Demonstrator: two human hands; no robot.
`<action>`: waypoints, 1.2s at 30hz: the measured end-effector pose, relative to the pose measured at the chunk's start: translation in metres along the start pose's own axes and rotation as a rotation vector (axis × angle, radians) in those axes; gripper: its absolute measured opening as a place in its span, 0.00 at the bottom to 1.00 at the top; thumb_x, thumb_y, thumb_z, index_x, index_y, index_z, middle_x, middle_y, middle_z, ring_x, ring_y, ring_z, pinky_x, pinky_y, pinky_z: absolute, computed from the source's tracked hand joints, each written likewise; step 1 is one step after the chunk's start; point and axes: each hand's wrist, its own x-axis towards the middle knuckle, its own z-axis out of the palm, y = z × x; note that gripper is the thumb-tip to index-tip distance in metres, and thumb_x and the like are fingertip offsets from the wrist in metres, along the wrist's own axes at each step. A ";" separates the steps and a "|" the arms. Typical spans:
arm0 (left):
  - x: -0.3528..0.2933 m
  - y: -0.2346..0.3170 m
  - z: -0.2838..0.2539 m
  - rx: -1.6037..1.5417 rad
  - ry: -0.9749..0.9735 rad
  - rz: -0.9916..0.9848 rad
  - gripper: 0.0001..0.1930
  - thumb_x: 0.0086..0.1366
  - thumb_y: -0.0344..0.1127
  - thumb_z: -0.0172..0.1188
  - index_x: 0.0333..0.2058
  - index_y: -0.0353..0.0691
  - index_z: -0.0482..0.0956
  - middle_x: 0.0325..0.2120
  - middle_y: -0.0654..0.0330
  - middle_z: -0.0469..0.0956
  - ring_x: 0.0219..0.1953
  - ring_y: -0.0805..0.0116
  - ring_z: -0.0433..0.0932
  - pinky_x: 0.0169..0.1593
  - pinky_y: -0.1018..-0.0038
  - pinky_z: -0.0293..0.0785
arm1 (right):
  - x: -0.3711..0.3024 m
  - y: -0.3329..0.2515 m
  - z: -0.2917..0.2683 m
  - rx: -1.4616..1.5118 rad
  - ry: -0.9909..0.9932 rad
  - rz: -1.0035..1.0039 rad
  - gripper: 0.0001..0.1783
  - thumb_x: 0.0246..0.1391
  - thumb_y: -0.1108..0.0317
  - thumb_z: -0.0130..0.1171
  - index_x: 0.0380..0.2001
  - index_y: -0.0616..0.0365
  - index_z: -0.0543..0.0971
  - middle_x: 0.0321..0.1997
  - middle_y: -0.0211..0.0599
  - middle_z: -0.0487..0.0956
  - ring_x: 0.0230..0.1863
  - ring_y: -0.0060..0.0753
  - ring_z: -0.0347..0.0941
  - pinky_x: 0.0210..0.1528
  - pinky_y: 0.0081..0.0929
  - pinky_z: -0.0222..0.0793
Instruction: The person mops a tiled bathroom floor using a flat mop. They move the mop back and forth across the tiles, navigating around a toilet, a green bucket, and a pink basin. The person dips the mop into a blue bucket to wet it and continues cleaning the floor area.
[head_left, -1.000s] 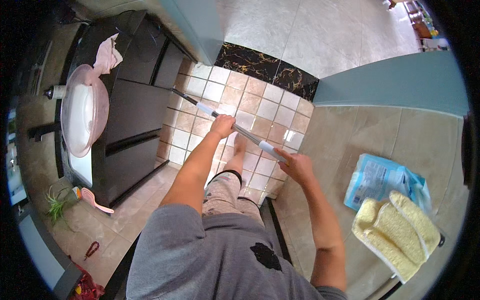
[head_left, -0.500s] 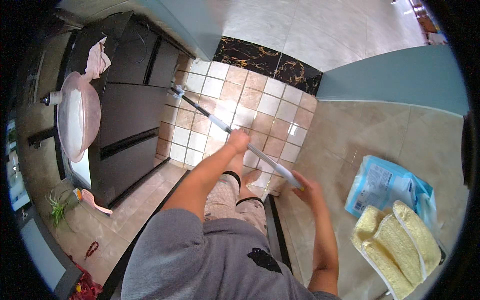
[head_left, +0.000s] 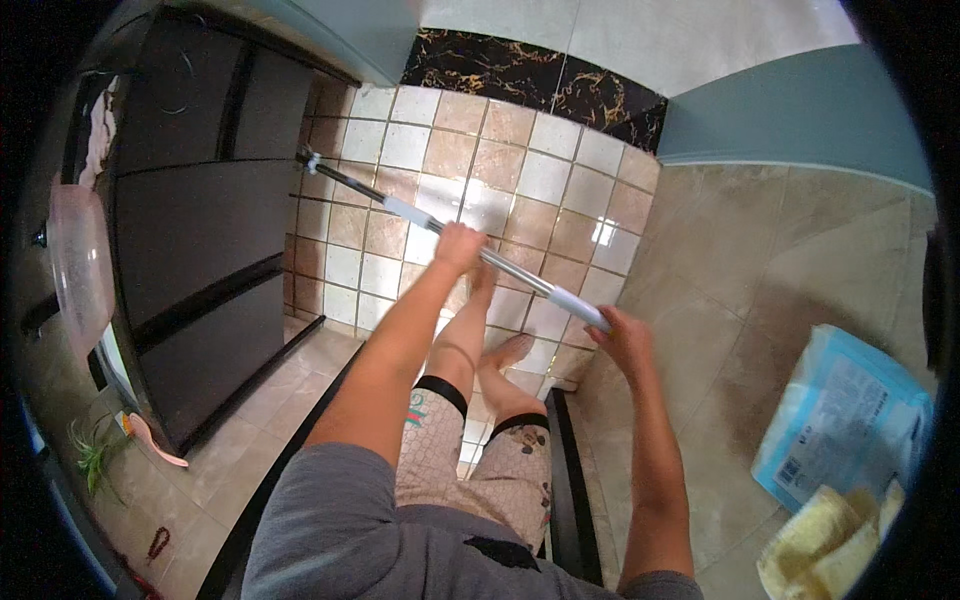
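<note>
Left grip (head_left: 461, 247) clasping silver telescopic pole (head_left: 515, 270) midway, right grip (head_left: 623, 338) around its pale end sleeve (head_left: 576, 307), checkered floor tiles (head_left: 540, 210) below

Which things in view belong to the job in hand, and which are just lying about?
In use:
long silver metal pole with whitish sleeves
left hand and right hand, both on it

Apparently lying about:
blue and white plastic package
fluffy yellow cloth
long pink brush
dark red bead loop
translucent pink basin

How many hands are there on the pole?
2: left hand around the middle of the pole, right hand at its lower-right end. No other hand shows.
</note>
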 end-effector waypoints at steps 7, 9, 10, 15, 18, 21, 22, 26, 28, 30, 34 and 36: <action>0.001 -0.095 0.016 0.173 -0.118 -0.204 0.05 0.57 0.35 0.57 0.31 0.49 0.82 0.33 0.60 0.81 0.44 0.60 0.76 0.52 0.57 0.66 | 0.070 -0.026 0.100 -0.086 0.021 -0.051 0.20 0.48 0.49 0.65 0.40 0.47 0.79 0.29 0.40 0.82 0.30 0.48 0.79 0.31 0.43 0.73; -0.001 -0.087 0.030 0.172 -0.126 -0.223 0.06 0.58 0.35 0.57 0.32 0.48 0.82 0.34 0.60 0.80 0.45 0.60 0.75 0.53 0.56 0.65 | 0.061 -0.021 0.100 -0.087 0.015 -0.029 0.20 0.48 0.49 0.64 0.41 0.47 0.78 0.29 0.42 0.82 0.30 0.48 0.79 0.31 0.44 0.72; -0.001 -0.082 0.036 0.159 -0.123 -0.249 0.06 0.58 0.35 0.57 0.32 0.48 0.82 0.34 0.60 0.80 0.45 0.60 0.75 0.54 0.55 0.64 | 0.057 -0.018 0.101 -0.072 -0.004 -0.008 0.20 0.48 0.49 0.64 0.41 0.47 0.78 0.29 0.42 0.82 0.31 0.49 0.79 0.31 0.44 0.72; -0.012 -0.053 0.038 0.139 -0.102 -0.192 0.05 0.56 0.35 0.57 0.30 0.49 0.82 0.28 0.61 0.80 0.41 0.60 0.76 0.52 0.56 0.64 | 0.025 -0.008 0.079 0.089 -0.049 -0.003 0.22 0.47 0.52 0.67 0.45 0.46 0.79 0.33 0.42 0.82 0.33 0.49 0.78 0.36 0.44 0.72; -0.019 -0.025 0.047 0.101 -0.004 0.026 0.04 0.50 0.37 0.60 0.21 0.49 0.80 0.19 0.57 0.77 0.29 0.54 0.78 0.37 0.57 0.71 | -0.015 0.007 0.054 0.070 -0.011 0.014 0.18 0.47 0.59 0.67 0.42 0.48 0.78 0.34 0.42 0.81 0.35 0.51 0.78 0.36 0.44 0.72; -0.019 0.039 0.053 -0.114 -0.066 0.140 0.04 0.51 0.37 0.59 0.24 0.48 0.81 0.19 0.57 0.78 0.27 0.53 0.78 0.36 0.56 0.73 | -0.067 0.050 0.036 0.027 -0.035 0.174 0.19 0.44 0.60 0.69 0.41 0.49 0.79 0.34 0.42 0.82 0.33 0.47 0.79 0.36 0.43 0.72; -0.027 0.061 0.076 -0.091 0.002 0.141 0.05 0.52 0.37 0.59 0.24 0.46 0.81 0.20 0.56 0.78 0.28 0.53 0.78 0.37 0.56 0.73 | -0.092 0.067 0.034 -0.093 -0.047 0.192 0.20 0.43 0.57 0.70 0.40 0.49 0.79 0.34 0.41 0.82 0.33 0.46 0.79 0.36 0.43 0.72; -0.075 0.149 0.063 -0.211 -0.151 0.317 0.05 0.52 0.34 0.57 0.21 0.45 0.80 0.21 0.58 0.80 0.28 0.55 0.80 0.32 0.57 0.73 | -0.199 0.087 0.036 -0.169 -0.114 0.482 0.23 0.37 0.51 0.73 0.33 0.55 0.80 0.30 0.41 0.80 0.32 0.46 0.77 0.35 0.40 0.71; -0.103 0.162 0.067 -0.286 -0.086 0.311 0.05 0.52 0.34 0.58 0.21 0.47 0.80 0.20 0.60 0.79 0.27 0.55 0.80 0.32 0.57 0.73 | -0.235 0.076 0.046 -0.299 -0.226 0.540 0.23 0.37 0.49 0.73 0.32 0.54 0.80 0.26 0.40 0.80 0.28 0.46 0.78 0.32 0.40 0.71; -0.112 0.144 0.049 -0.377 -0.043 0.307 0.05 0.52 0.34 0.58 0.20 0.47 0.80 0.19 0.60 0.79 0.27 0.56 0.81 0.32 0.58 0.73 | -0.241 0.050 0.054 -0.182 -0.126 0.459 0.23 0.39 0.47 0.71 0.32 0.53 0.80 0.25 0.42 0.80 0.27 0.47 0.78 0.31 0.42 0.71; -0.101 0.082 0.057 -0.381 -0.027 0.311 0.03 0.51 0.31 0.57 0.23 0.44 0.79 0.18 0.54 0.77 0.28 0.55 0.80 0.31 0.58 0.75 | -0.184 -0.001 0.048 -0.200 -0.124 0.508 0.22 0.40 0.48 0.72 0.31 0.54 0.81 0.29 0.46 0.81 0.29 0.47 0.79 0.32 0.43 0.72; -0.075 0.054 0.031 -0.182 -0.111 0.180 0.02 0.51 0.31 0.57 0.22 0.43 0.78 0.18 0.54 0.77 0.26 0.54 0.80 0.31 0.59 0.76 | -0.143 -0.015 0.047 -0.173 -0.082 0.449 0.21 0.43 0.50 0.71 0.33 0.53 0.81 0.31 0.46 0.81 0.31 0.51 0.78 0.32 0.44 0.72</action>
